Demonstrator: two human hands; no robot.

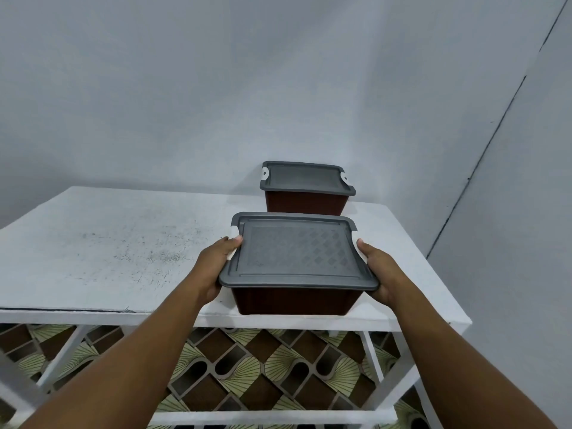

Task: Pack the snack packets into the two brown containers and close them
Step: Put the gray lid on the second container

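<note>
The near container (294, 300) is a rectangular tub with ribbed, dark brown plastic walls. It is at the front right edge of the white table (123, 249), and I cannot tell whether it rests there or is slightly lifted. Its grey lid (297, 255) is seated flat, with rounded corners and a raised diamond pattern, and it hides what is inside. My left hand (213, 267) grips the tub's left side with the thumb on the lid's rim, and my right hand (380, 270) grips the right side the same way.

The far container (305, 202), the same make, stands at the table's back right, just behind the near one. Its own lid (305, 178) is shut under white clips (265, 173), so its contents are hidden too.

The tabletop is painted white, scuffed and speckled grey. Below the table, the patterned floor (247, 366) shows brown and green tiles.
</note>
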